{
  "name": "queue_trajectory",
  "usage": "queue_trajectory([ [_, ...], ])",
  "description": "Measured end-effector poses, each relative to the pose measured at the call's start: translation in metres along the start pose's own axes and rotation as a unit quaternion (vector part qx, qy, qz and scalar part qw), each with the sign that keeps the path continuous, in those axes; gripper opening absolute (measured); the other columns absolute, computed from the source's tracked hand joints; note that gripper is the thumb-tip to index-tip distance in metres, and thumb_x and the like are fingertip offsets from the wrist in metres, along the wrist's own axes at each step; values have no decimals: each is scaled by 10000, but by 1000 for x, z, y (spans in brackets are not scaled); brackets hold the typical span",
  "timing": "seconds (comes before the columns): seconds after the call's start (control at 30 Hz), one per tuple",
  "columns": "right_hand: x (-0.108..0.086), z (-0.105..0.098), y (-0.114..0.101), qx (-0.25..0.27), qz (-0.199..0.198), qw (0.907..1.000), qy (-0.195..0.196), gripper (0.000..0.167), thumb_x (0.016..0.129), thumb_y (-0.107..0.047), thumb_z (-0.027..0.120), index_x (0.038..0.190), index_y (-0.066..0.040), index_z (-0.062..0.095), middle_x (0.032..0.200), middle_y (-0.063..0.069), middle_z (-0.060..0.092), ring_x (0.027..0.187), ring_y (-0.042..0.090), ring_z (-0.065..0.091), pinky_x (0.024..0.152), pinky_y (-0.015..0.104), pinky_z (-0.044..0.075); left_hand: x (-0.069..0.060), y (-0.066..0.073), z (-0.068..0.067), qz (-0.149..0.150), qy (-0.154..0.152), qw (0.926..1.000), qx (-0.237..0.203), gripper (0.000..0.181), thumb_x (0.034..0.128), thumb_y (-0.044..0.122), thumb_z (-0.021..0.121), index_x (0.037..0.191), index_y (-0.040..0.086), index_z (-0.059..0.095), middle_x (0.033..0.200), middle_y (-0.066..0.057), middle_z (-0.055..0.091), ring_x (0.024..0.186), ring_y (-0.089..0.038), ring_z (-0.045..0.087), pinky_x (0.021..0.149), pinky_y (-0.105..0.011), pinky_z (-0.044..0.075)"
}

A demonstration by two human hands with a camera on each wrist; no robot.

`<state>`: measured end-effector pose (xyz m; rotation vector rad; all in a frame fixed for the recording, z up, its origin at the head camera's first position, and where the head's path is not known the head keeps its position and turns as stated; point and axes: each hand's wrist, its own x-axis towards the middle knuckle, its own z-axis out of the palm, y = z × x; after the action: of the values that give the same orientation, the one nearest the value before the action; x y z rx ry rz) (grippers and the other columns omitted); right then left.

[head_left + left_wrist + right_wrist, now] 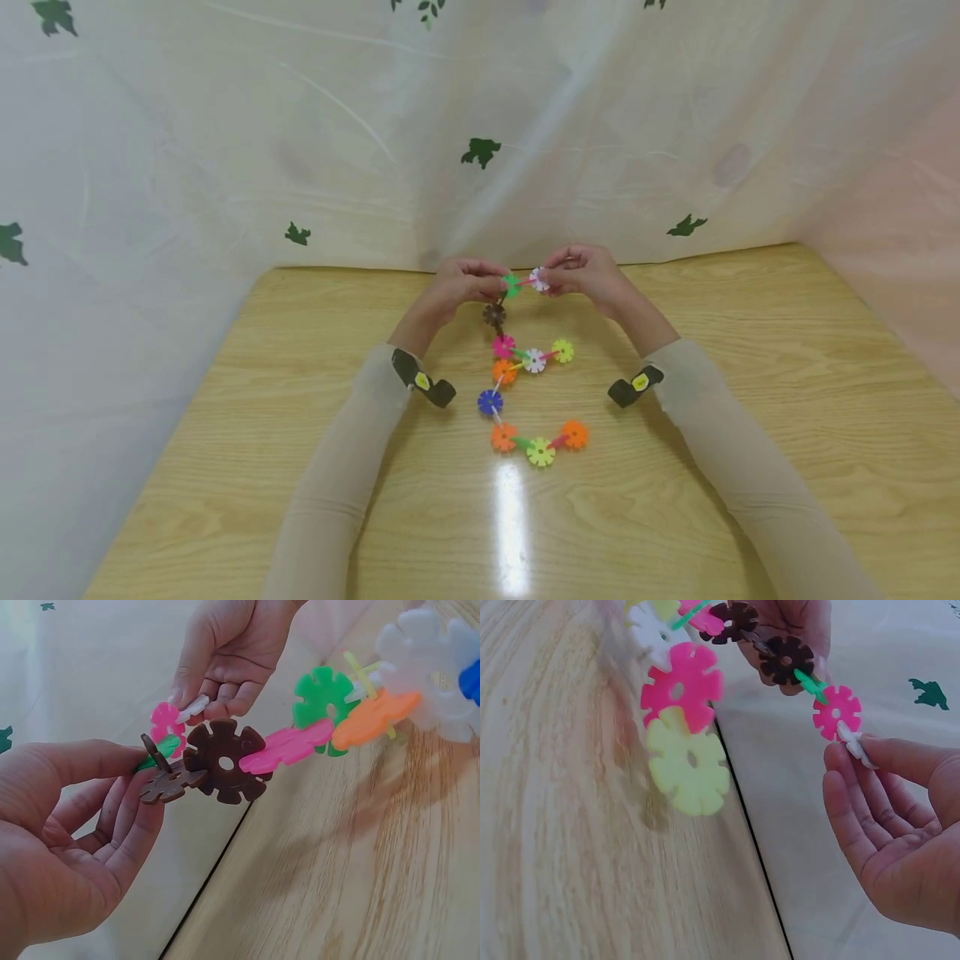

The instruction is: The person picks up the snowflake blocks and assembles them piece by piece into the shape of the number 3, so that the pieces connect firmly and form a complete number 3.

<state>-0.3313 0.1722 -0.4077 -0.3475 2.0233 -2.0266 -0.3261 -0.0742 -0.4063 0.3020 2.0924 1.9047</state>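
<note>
A chain of notched plastic snowflake discs runs down the table in the head view, shaped like a letter E. At its far end my left hand (463, 286) pinches the green snowflake disc (512, 286), close to a brown disc (226, 763). My right hand (588, 273) holds the white snowflake disc (855, 745) between thumb and fingers. A pink disc (837, 712) joins the green and white ones. Nearer me are a magenta disc (504, 347), a blue disc (490, 402), an orange disc (574, 434) and a yellow-green disc (541, 452).
The wooden table (720, 500) reaches back to a pale curtain (360, 167) with green leaf prints, close behind both hands. Each wrist wears a dark strap camera (423, 379). Light glares on the tabletop near the front.
</note>
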Motion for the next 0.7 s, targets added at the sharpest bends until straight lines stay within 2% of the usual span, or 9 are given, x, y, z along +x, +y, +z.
queue_trajectory([
  [0.17,0,-3,-2,-447,66,9988,-165,99,950,-54,704,1032,-5,677,849,-12,742,779,162,723,810,392,638,0,0,-2,-61,-209,9997,88,279,941,29,695,1194,-88,678,895,8,739,792,-142,702,822,-289,620],
  [0.33,-1,-4,-5,-782,206,9964,-259,239,967,-73,686,1167,59,680,883,-14,744,793,156,701,786,323,633,0,1,-4,-60,-377,9990,244,278,949,49,694,1199,-72,685,956,-32,749,846,-150,704,867,-316,619],
  [0.47,-3,-4,-6,-938,315,9948,-240,277,977,-88,676,1205,70,667,904,-21,732,800,149,691,818,325,623,-1,3,-4,-148,-480,9982,317,317,957,65,689,1247,-60,667,1129,-110,735,920,-155,707,936,-369,609],
  [0.53,-4,-4,-7,-958,317,9946,-244,294,981,-89,671,1221,80,652,909,-24,725,806,145,689,831,325,621,-2,7,-4,-218,-482,9980,357,353,966,74,675,1294,-53,638,1236,-160,695,999,-202,701,988,-406,588],
  [0.63,-4,-6,-8,-952,289,9949,-193,304,988,-93,662,1234,85,644,928,-22,718,820,143,688,841,319,621,-4,13,-4,-300,-365,9980,419,411,974,84,662,1357,-45,589,1334,-208,630,1169,-341,655,1048,-446,553],
  [0.7,-4,-7,-9,-880,259,9957,-150,304,992,-87,656,1238,90,638,933,-26,717,818,139,692,835,301,623,-7,17,-5,-345,-262,9981,433,434,972,76,663,1377,-45,567,1354,-237,604,1194,-363,631,1067,-461,537],
])
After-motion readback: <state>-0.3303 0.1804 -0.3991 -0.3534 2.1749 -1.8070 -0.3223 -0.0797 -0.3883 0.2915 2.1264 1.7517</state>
